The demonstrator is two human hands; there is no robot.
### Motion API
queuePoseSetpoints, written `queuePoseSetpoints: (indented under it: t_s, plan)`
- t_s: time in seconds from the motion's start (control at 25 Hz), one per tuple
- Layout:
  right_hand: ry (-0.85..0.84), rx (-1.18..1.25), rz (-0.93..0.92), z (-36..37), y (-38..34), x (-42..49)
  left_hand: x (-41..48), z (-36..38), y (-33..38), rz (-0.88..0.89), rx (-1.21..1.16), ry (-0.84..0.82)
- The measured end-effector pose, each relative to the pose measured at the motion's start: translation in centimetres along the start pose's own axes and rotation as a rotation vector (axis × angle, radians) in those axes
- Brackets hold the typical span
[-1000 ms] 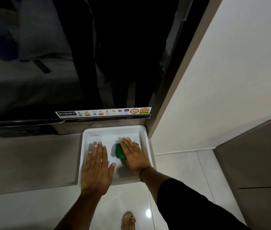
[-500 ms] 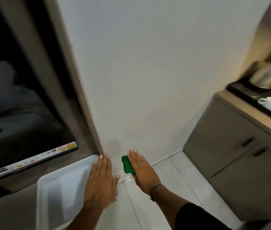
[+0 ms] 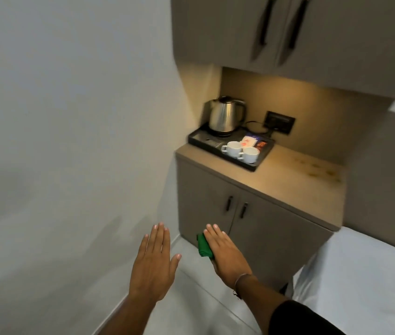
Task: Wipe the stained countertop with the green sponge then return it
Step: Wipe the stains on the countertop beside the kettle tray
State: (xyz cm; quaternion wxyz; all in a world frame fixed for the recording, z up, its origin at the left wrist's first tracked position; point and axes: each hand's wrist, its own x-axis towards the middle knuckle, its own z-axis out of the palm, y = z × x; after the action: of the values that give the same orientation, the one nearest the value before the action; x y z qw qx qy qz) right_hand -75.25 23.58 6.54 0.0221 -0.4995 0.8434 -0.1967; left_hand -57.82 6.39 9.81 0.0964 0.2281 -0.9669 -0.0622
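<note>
The right hand (image 3: 229, 256) carried a folded green sponge (image 3: 204, 245) beneath flat fingers; the left hand (image 3: 154, 264) hovered open, empty, before a stained beige countertop (image 3: 295, 176).

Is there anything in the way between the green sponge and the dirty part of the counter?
Nothing visible. The green sponge is under the right hand; the stains are on bare countertop, and the tray sits to their left.

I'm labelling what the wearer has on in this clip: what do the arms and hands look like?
Both hands are bare, no gloves. The left hand has no visible sleeve or jewellery. The right hand wears a thin bracelet at the wrist and a black sleeve further up.
</note>
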Motion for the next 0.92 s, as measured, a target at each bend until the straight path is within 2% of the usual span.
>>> queuePoseSetpoints:
  t_s: [0.28, 0.48, 0.72, 0.92]
  plan:
    - [0.063, -0.08, 0.249, -10.4, 15.9, -2.2, 14.8, 3.2, 15.4, 0.294, 0.026, -0.084]
    - [0.093, -0.043, 0.474, -15.1, 24.3, -3.4, 24.4, 6.4, 22.6, 0.463, -0.031, -0.18]
    - [0.084, -0.104, 0.641, -18.1, 33.8, -0.4, 36.1, 11.2, 28.5, 0.555, -0.082, -0.242]
    - [0.041, -0.116, 0.738, -17.3, 38.4, 4.7, 42.4, 14.8, 29.6, 0.592, -0.117, -0.311]
